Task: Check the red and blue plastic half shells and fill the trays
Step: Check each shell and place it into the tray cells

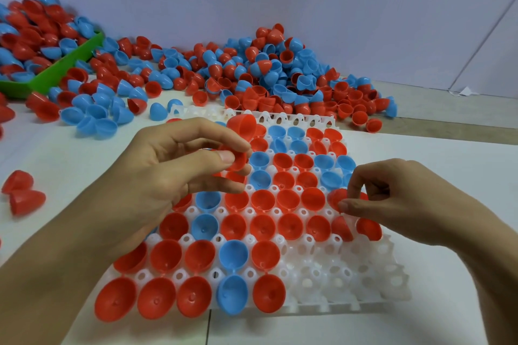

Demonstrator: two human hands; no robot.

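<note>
I see my left hand (179,165) over the left side of the white tray (350,269). Its thumb and fingers pinch a red half shell (238,161), and another red half shell (242,124) sits up by its fingertips. My right hand (392,193) is at the right side of the tray, and its curled fingers pinch a red shell (337,197) just over a cup. The tray lies on the white table (448,165), near me. Most cups hold red and blue shells, open side up; the near right cups hold none. A big pile of loose shells (266,75) lies at the far side. A green bin (64,64) full of shells sits far left. Two red shells (22,194) lie alone at the left.
</note>
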